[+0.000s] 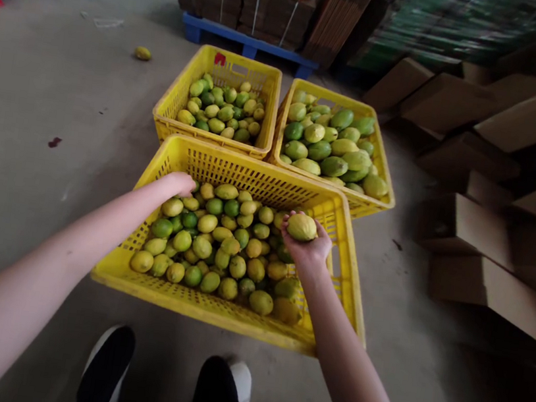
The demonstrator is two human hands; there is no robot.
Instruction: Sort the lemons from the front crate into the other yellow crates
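Palm up over the right end of the front yellow crate [212, 316], my right hand [313, 252] holds a large yellow-green lemon [301, 227]. My left hand [180, 184] reaches into the same crate at its far left corner, with its fingers curled down at the fruit. A greenish fruit shows at those fingertips, but whether it is gripped is hidden. Many lemons, yellow to dark green, lie loose across the crate, among them a yellow lemon [207, 223] and a dark green one [189, 219].
Behind stand two more yellow crates: the left one [161, 109] has smaller lemons, the right one [377, 206] larger ones. One lemon [142, 53] lies on the floor. Cardboard boxes [524, 297] are piled at right; flattened cartons sit on a blue pallet [250, 44]. My shoes [240, 383] are near the front crate.
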